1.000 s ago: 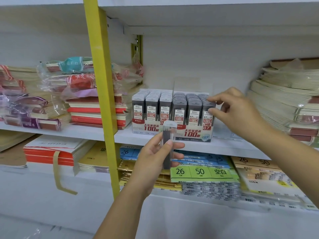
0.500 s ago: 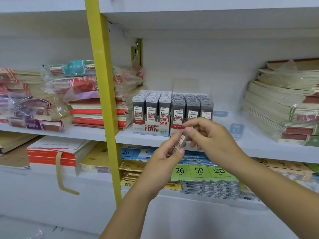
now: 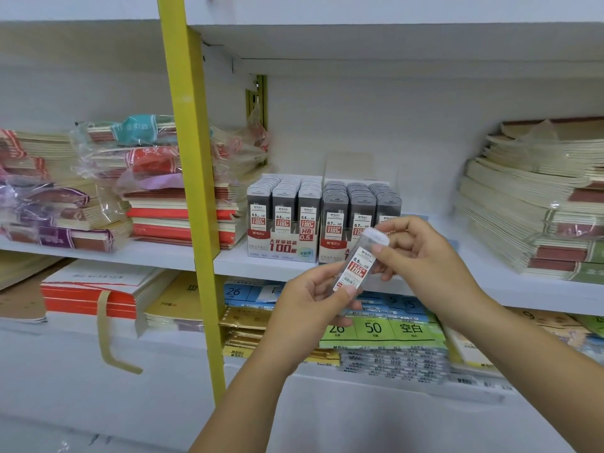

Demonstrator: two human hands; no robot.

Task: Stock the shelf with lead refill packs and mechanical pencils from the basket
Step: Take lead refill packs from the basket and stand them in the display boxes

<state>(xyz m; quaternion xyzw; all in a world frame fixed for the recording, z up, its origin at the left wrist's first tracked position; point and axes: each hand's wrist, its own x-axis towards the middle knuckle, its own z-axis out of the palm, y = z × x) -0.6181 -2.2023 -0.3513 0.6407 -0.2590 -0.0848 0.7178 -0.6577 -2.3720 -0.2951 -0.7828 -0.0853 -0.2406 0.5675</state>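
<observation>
Left hand and right hand pinch 1 tilted lead refill pack, clear flat plastic with a red-white label, before the 0.7 display box.

Bright, even, diffuse light, with a soft shadow beneath the upper shelf. Slight softness overall, more blur toward the lower edge. Wide-angle bowing at the borders.

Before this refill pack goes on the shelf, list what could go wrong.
1. The lead refill pack seems labelled 0.5 but is held in front of the 0.7 box; it could land there instead of the 0.5 box.
2. The left hand and right hand only pinch its ends, so it might slip.
3. Both boxes look full; forcing it in may topple packs.
</observation>
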